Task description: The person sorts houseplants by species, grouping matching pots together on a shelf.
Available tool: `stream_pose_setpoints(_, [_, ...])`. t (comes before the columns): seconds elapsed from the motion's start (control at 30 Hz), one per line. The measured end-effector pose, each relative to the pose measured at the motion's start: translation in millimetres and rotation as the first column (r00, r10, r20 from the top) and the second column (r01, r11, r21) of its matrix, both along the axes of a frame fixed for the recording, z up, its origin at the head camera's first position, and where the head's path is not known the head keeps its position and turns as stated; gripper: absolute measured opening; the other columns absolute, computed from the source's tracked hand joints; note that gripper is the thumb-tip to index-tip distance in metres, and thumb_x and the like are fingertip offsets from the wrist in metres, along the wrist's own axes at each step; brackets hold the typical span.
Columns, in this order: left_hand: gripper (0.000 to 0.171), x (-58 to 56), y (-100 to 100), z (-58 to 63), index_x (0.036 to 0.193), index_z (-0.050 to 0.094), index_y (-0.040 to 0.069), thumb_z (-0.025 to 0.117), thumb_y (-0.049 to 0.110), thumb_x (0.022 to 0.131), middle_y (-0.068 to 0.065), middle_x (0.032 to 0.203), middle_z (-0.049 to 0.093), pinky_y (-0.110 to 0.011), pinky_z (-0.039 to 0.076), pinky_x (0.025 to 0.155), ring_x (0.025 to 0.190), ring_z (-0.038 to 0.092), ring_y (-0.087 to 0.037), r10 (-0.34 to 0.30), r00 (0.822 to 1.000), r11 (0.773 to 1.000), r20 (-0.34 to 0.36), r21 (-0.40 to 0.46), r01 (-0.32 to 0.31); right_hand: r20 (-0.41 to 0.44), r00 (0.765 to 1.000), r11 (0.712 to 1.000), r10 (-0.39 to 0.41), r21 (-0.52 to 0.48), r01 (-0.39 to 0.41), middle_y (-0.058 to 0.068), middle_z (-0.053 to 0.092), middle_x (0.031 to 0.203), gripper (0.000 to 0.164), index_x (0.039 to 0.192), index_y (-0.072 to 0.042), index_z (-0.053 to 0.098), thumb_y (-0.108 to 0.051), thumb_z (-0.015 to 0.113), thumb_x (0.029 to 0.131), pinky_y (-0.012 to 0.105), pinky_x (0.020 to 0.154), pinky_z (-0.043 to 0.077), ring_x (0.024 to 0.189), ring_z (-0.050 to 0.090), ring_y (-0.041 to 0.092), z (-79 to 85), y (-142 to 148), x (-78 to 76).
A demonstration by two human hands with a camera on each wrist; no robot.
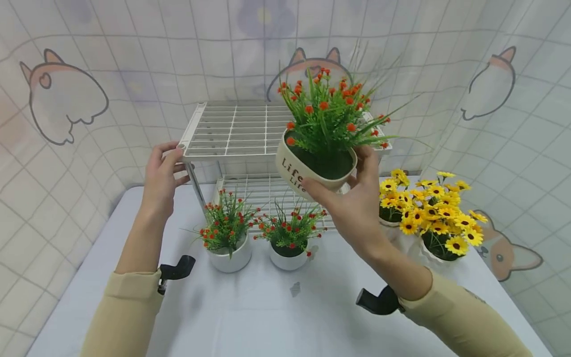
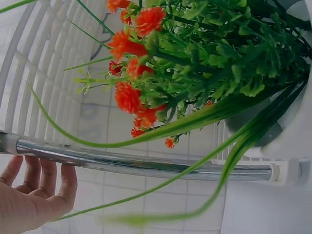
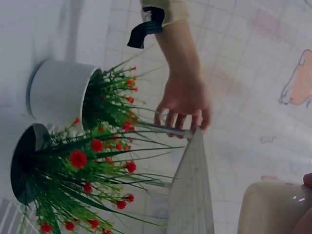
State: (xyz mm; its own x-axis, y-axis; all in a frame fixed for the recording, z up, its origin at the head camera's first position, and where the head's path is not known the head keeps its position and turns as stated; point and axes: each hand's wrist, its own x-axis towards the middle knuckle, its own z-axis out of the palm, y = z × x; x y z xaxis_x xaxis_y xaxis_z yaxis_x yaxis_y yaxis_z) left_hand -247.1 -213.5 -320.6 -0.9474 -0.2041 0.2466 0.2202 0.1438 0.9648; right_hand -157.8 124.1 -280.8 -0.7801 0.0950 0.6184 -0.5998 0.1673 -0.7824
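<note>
My right hand (image 1: 359, 203) holds a cream flowerpot (image 1: 294, 168) up in front of the shelf's top tier, thumb on the lettered front and fingers round the side. The pot is tilted, and orange-red flowers (image 1: 327, 114) with long green blades fill it. In the right wrist view only part of this cream pot (image 3: 273, 209) shows. At the top left corner of the white wire shelf (image 1: 236, 129), my left hand (image 1: 161, 173) grips the frame. Its fingertips (image 2: 68, 170) rest against the chrome post (image 2: 146, 163) in the left wrist view.
Two white pots, left (image 1: 229, 258) and middle (image 1: 287, 260), hold red flowers before the lower tier (image 1: 267, 191). Yellow flowers (image 1: 439, 213) in white pots stand at the right. A white cloth (image 1: 250, 317) covers the table; a patterned curtain (image 1: 147, 64) hangs behind.
</note>
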Motion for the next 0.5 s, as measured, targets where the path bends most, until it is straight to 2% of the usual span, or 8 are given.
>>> stream_pose_setpoints(0.13, [0.045, 0.5, 2, 1.2, 0.146, 0.046, 0.014, 0.047, 0.038, 0.109, -0.003, 0.124, 0.062, -0.055, 0.044, 0.101, 0.112, 0.058, -0.022, 0.007, 1.000, 1.000, -0.005, -0.005, -0.007, 0.013, 0.999, 0.999, 0.034, 0.004, -0.034, 0.003, 0.045, 0.141, 0.082, 0.144, -0.007, 0.038, -0.008, 0.087, 0.079, 0.049, 0.101, 0.042, 0.128, 0.044, 0.016, 9.3, -11, -16.0])
stream_pose_setpoints(0.3, [0.044, 2.4, 3, 2.8, 0.145, 0.047, 0.013, 0.049, 0.037, 0.108, -0.004, 0.123, 0.062, -0.054, 0.045, 0.101, 0.111, 0.059, -0.022, 0.003, 1.000, 1.000, 0.000, 0.005, -0.003, 0.079, 0.987, 0.989, 0.140, -0.051, -0.136, 0.010, 0.042, 0.139, 0.082, 0.145, -0.007, 0.034, -0.005, 0.086, 0.080, 0.042, 0.090, 0.056, 0.123, 0.053, 0.024, 18.0, -25, -31.7])
stream_pose_setpoints(0.37, [0.043, 2.5, 3, 2.6, 0.144, 0.047, 0.014, 0.049, 0.037, 0.108, -0.003, 0.122, 0.062, -0.053, 0.045, 0.100, 0.110, 0.059, -0.021, 0.005, 1.000, 1.000, 0.002, 0.007, -0.005, 0.097, 0.982, 0.986, 0.160, -0.056, -0.155, 0.012, 0.041, 0.139, 0.083, 0.145, -0.007, 0.033, -0.005, 0.086, 0.081, 0.040, 0.088, 0.058, 0.122, 0.056, 0.026, 22.3, -32, -38.4])
stream_pose_setpoints(0.5, [0.044, 2.3, 2, 2.3, 0.145, 0.047, 0.014, 0.048, 0.037, 0.108, -0.002, 0.120, 0.063, -0.054, 0.045, 0.101, 0.110, 0.059, -0.020, 0.014, 1.000, 1.000, 0.002, -0.008, -0.014, 0.133, 0.978, 0.986, 0.160, -0.058, -0.154, 0.011, 0.042, 0.138, 0.083, 0.146, -0.006, 0.034, -0.010, 0.087, 0.082, 0.035, 0.091, 0.056, 0.123, 0.054, 0.022, 31.7, -46, -55.2])
